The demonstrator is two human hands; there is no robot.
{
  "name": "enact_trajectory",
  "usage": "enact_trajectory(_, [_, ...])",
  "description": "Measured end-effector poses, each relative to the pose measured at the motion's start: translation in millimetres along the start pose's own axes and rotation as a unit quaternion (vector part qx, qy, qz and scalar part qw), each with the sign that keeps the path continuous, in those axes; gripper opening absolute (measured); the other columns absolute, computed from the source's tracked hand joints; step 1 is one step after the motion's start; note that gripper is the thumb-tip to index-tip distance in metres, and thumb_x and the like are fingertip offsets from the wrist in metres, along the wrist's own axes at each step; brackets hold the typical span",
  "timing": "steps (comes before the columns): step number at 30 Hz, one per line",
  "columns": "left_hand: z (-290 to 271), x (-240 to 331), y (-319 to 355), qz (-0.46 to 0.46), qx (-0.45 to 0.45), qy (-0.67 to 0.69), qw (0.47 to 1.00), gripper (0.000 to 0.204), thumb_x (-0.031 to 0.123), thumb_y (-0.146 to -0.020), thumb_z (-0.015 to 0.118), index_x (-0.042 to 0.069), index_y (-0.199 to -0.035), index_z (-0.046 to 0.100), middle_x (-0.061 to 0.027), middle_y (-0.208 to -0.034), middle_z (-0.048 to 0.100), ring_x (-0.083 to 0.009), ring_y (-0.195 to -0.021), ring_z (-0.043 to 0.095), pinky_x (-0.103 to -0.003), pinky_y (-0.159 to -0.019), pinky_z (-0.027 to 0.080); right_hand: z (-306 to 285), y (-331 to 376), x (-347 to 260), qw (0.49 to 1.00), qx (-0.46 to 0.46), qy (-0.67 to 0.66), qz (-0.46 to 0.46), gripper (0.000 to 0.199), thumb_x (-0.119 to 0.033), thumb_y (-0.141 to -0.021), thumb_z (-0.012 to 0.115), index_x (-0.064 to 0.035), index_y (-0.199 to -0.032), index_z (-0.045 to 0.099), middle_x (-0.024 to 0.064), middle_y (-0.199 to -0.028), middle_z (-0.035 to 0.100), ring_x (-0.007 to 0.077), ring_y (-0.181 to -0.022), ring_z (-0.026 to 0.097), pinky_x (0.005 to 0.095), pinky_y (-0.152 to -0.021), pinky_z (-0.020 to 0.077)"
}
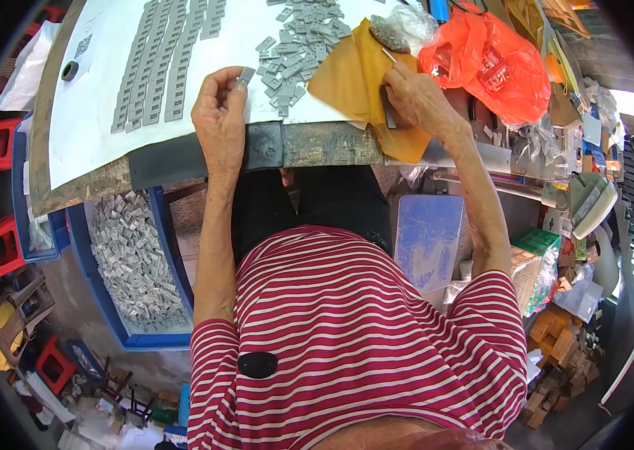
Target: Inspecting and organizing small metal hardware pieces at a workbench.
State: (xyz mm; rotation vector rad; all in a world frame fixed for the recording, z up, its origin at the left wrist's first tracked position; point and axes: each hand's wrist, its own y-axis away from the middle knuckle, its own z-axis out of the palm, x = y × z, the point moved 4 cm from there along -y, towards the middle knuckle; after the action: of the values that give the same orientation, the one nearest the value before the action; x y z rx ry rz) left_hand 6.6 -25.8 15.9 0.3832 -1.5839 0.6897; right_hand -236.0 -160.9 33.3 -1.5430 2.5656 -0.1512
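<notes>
My left hand (219, 112) is near the front edge of the white-covered table. Its thumb and fingers pinch a small grey rectangular piece (245, 75). Just right of it lies a loose heap of similar grey pieces (287, 64). My right hand (416, 96) is closed over a yellow-brown cloth or sheet (366, 71). A slim, pale-tipped tool (388, 55) sticks out beyond its fingers; the exact kind is unclear. At the left, long rows of grey pieces (156, 67) are lined up side by side on the white sheet.
Right of my right hand lies a red plastic bag (489, 67), with a clear bag of small grey parts (399, 30) beside it. A dark ring (69, 71) rests at the table's left. Below stands a blue bin (137, 341) holding many grey pieces. Red stools (3, 142) are farther left.
</notes>
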Motion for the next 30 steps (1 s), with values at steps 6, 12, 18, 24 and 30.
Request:
enact_trajectory(6, [0.2,0.2,0.7,-0.004,-0.008,0.006,1.000,0.018,0.004,-0.080,0.054,-0.001,-0.097,0.060,-0.0004,-0.078,0.052,-0.0070,-0.069,0.045,-0.019,-0.062,0.038,1.8,1.3,0.4,1.000,-0.001,0.021,0.014,0.011,-0.003,-0.077,0.054,-0.0038,-0.085,0.047,0.0130,-0.076,0.049,0.0337,-0.061,0.054,0.0397,-0.051,0.0444])
enact_trajectory(12, [-0.1,2.6,0.6,0.021,-0.022,-0.027,0.999,0.024,0.003,-0.081,0.053,0.004,-0.104,0.061,-0.0004,-0.081,0.050,-0.0074,-0.071,0.044,-0.019,-0.062,0.037,-1.3,5.2,2.1,0.999,0.047,-0.025,-0.006,0.014,0.000,-0.075,0.056,-0.0039,-0.086,0.048,0.0130,-0.076,0.049,0.0327,-0.060,0.053,0.0373,-0.051,0.0444])
enact_trajectory(18, [0.1,0.0,1.0,0.029,-0.025,-0.010,0.999,0.027,0.004,-0.083,0.050,0.005,-0.108,0.061,-0.0004,-0.082,0.049,-0.0075,-0.071,0.043,-0.020,-0.062,0.037,-10.1,1.0,4.8,0.920,0.098,-0.316,0.211,0.005,-0.007,-0.082,0.056,-0.0035,-0.085,0.056,0.0001,-0.070,0.053,0.0099,-0.051,0.047,0.0211,-0.045,0.0359])
enact_trajectory(24, [-0.3,2.2,0.2,0.010,-0.030,0.006,0.999,0.030,0.005,-0.085,0.046,0.006,-0.112,0.059,0.0003,-0.079,0.044,-0.0070,-0.069,0.040,-0.020,-0.062,0.034,-13.3,-24.3,-20.0,0.637,0.015,-0.696,0.330,0.009,-0.011,-0.083,0.058,-0.0019,-0.082,0.055,0.0011,-0.068,0.051,0.0007,-0.048,0.037,0.0147,-0.038,0.0241])
enact_trajectory(30, [-0.4,1.1,-2.8,0.035,-0.022,0.010,0.999,0.029,0.002,-0.084,0.045,0.005,-0.108,0.061,0.0006,-0.075,0.042,-0.0071,-0.065,0.039,-0.020,-0.059,0.033,5.3,-49.1,-42.1,0.534,-0.055,-0.790,0.296,0.011,-0.010,-0.084,0.056,0.0000,-0.081,0.052,0.0034,-0.069,0.049,0.0012,-0.047,0.031,0.0150,-0.038,0.0244])
